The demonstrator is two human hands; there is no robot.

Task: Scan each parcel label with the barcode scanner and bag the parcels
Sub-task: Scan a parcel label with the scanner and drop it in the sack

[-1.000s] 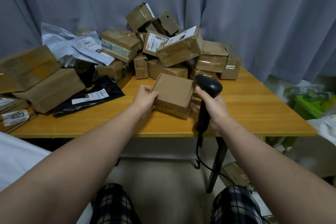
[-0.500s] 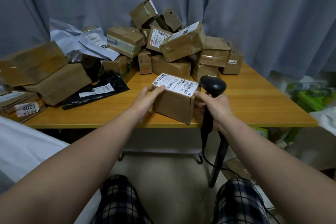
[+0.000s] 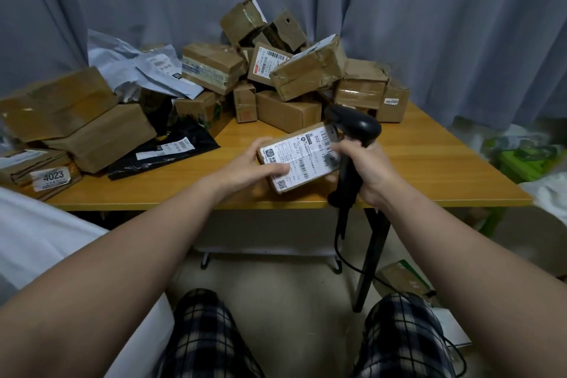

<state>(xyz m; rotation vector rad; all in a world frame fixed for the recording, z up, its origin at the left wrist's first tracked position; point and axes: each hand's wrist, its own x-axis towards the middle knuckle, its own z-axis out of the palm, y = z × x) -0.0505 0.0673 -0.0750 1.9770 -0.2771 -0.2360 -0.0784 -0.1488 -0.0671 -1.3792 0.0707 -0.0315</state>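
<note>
A small cardboard parcel (image 3: 302, 155) with a white barcode label facing up is held over the front of the wooden table (image 3: 429, 169). My left hand (image 3: 251, 167) grips its left end, thumb on the label. My right hand (image 3: 365, 169) grips the handle of a black barcode scanner (image 3: 352, 132) and touches the parcel's right side with its fingertips. The scanner's head sits just behind the parcel, and its cable hangs down below the table edge.
A heap of cardboard parcels (image 3: 294, 77) fills the table's back. Grey mailers (image 3: 147, 70), larger boxes (image 3: 70, 113), a black mailer (image 3: 165, 152) and a parcel marked 4023 (image 3: 52, 178) lie left. A green item (image 3: 527, 159) sits at the right; a box (image 3: 405, 281) lies on the floor.
The parcel was turned from its plain brown side to its label side, then lifted and tilted toward me. Both hands rose with it, and the scanner stayed in my right hand.
</note>
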